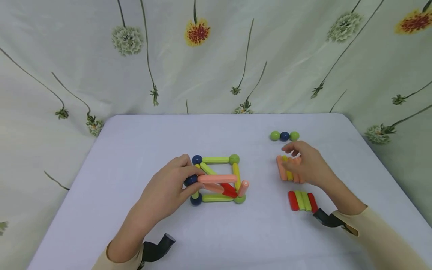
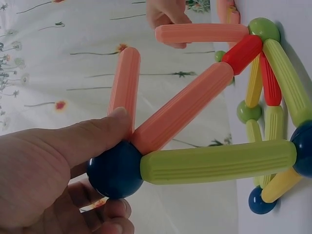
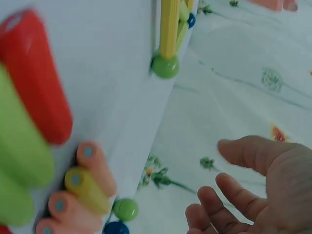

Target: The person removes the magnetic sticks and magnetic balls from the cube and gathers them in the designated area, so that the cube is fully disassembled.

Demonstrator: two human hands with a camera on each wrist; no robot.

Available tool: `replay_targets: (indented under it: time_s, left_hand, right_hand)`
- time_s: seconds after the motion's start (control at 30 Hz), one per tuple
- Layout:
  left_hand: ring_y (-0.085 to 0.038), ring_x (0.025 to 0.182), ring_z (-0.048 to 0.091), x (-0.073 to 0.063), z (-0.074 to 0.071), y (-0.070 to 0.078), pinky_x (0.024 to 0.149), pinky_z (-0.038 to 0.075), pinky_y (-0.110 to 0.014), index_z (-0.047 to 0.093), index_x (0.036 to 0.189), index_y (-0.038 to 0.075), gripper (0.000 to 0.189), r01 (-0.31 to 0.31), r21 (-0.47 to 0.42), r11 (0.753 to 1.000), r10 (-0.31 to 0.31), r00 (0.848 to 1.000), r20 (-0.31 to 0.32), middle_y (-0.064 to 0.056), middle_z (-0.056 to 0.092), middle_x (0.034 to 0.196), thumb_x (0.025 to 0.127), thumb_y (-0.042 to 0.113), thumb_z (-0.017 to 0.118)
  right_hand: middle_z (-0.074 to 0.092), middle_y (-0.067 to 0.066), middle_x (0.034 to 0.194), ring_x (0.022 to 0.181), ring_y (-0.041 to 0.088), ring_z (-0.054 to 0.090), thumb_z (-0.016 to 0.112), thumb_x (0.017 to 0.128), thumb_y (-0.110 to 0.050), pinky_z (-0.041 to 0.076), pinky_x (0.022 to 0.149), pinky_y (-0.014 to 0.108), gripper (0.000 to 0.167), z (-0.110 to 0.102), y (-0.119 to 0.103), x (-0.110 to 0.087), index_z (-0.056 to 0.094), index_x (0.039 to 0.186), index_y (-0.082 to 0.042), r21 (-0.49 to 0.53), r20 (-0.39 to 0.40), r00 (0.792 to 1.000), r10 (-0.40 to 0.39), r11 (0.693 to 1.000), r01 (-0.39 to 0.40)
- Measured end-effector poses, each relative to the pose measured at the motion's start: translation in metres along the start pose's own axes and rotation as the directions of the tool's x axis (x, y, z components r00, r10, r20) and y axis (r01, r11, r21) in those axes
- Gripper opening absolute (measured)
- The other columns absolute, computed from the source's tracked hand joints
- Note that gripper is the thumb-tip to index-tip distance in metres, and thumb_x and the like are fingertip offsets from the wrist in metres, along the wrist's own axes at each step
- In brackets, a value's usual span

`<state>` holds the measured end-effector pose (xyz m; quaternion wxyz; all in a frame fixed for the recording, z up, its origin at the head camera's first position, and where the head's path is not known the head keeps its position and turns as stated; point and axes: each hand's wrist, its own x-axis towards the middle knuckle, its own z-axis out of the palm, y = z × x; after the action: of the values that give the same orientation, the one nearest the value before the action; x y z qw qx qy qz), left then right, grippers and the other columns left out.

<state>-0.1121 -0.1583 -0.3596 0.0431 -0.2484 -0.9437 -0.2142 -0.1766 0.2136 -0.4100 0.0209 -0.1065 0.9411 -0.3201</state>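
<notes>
My left hand (image 1: 170, 184) grips the upper dark blue ball (image 2: 114, 168) of a stick-and-ball frame, thumb against a salmon stick (image 2: 126, 87) that sticks out from it. From that ball, another salmon stick (image 2: 185, 107) and a lime stick (image 2: 219, 162) run down to the base. The base has lime and yellow sticks joined by blue and green balls, such as the green ball (image 1: 234, 159). One more salmon stick (image 1: 243, 188) stands up at the near right corner. My right hand (image 1: 305, 165) hovers over a row of salmon and yellow sticks (image 1: 282, 168), fingers loosely bent, holding nothing.
Three balls (image 1: 285, 136), two green and one blue, lie in a line behind the salmon and yellow row. Nearer to me is a row of red and lime sticks (image 1: 302, 201). A flowered cloth (image 1: 216, 67) hangs behind the white table (image 1: 162, 131).
</notes>
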Motion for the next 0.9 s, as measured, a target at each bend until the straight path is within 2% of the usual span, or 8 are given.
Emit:
replay_targets:
  time_s: [0.1,0.27,0.43,0.5,0.57,0.7,0.8,0.9]
  left_hand:
    - [-0.009,0.07,0.04,0.0,0.001,0.0,0.054,0.039,-0.022,0.075,0.104,0.015,0.028,0.004,0.002,1.0,-0.004,1.0,-0.003,0.007,0.045,0.081,0.079,0.024,0.083]
    - [-0.009,0.072,0.041,0.0,0.001,0.0,0.055,0.04,-0.022,0.075,0.105,0.016,0.028,0.013,0.004,1.0,-0.013,1.0,-0.001,0.007,0.046,0.082,0.079,0.024,0.083]
    - [-0.009,0.072,0.041,0.0,0.001,0.001,0.055,0.04,-0.022,0.075,0.105,0.016,0.028,0.014,0.008,1.0,-0.014,1.0,0.004,0.007,0.045,0.081,0.079,0.023,0.083]
    - [-0.009,0.072,0.041,0.0,0.002,0.001,0.055,0.04,-0.022,0.075,0.105,0.016,0.028,0.013,0.009,1.0,-0.013,1.0,0.003,0.007,0.045,0.081,0.079,0.024,0.083]
    - [-0.009,0.072,0.041,-0.001,0.002,0.001,0.055,0.04,-0.022,0.075,0.105,0.016,0.028,0.009,0.005,1.0,-0.009,1.0,0.002,0.007,0.045,0.081,0.079,0.024,0.083]
    - [-0.009,0.072,0.04,-0.001,0.002,0.002,0.054,0.039,-0.022,0.075,0.104,0.016,0.028,0.0,0.012,1.0,0.0,1.0,-0.003,0.007,0.044,0.08,0.079,0.024,0.083]
    - [-0.01,0.072,0.04,-0.001,0.001,0.002,0.054,0.039,-0.022,0.075,0.104,0.015,0.028,0.003,0.026,1.0,-0.003,1.0,-0.004,0.007,0.044,0.08,0.079,0.024,0.083]
    - [-0.01,0.072,0.04,-0.001,0.0,0.002,0.053,0.04,-0.022,0.075,0.104,0.015,0.028,0.015,0.04,0.999,-0.015,1.0,-0.004,0.006,0.045,0.08,0.079,0.024,0.083]
  right_hand:
    - [0.058,0.001,0.114,0.104,0.021,0.051,0.074,0.087,-0.02,0.048,0.085,0.045,0.04,0.015,-0.023,-0.011,0.058,0.122,-0.014,0.026,0.026,0.987,-0.156,0.987,0.156]
    - [0.056,-0.014,0.114,0.102,0.011,0.052,0.077,0.084,-0.023,0.049,0.084,0.037,0.043,0.034,-0.055,-0.025,0.058,0.122,-0.025,0.081,0.071,0.926,-0.371,0.927,0.366]
    - [0.056,-0.013,0.11,0.101,0.008,0.052,0.075,0.086,-0.021,0.05,0.083,0.034,0.037,0.047,-0.072,-0.029,0.062,0.12,-0.024,0.102,0.106,0.854,-0.509,0.86,0.5]
    - [0.056,-0.013,0.103,0.096,0.006,0.053,0.075,0.086,-0.019,0.051,0.079,0.031,0.029,0.05,-0.074,-0.03,0.066,0.113,-0.022,0.078,0.121,0.836,-0.535,0.845,0.529]
    - [0.054,-0.013,0.094,0.088,0.005,0.052,0.075,0.086,-0.017,0.05,0.072,0.027,0.019,0.051,-0.073,-0.032,0.067,0.103,-0.021,0.035,0.142,0.837,-0.529,0.847,0.53]
    - [0.05,-0.015,0.084,0.073,0.004,0.049,0.075,0.086,-0.016,0.045,0.06,0.019,0.014,0.047,-0.07,-0.042,0.063,0.09,-0.023,-0.086,0.198,0.868,-0.455,0.874,0.477]
    - [0.05,-0.015,0.081,0.067,0.003,0.047,0.075,0.085,-0.015,0.043,0.057,0.017,0.012,0.046,-0.066,-0.049,0.067,0.091,-0.021,-0.165,0.237,0.873,-0.427,0.868,0.469]
    - [0.051,-0.014,0.079,0.066,0.002,0.045,0.076,0.084,-0.014,0.044,0.057,0.017,0.017,0.048,-0.062,-0.053,0.072,0.1,-0.018,-0.207,0.283,0.865,-0.414,0.854,0.476]
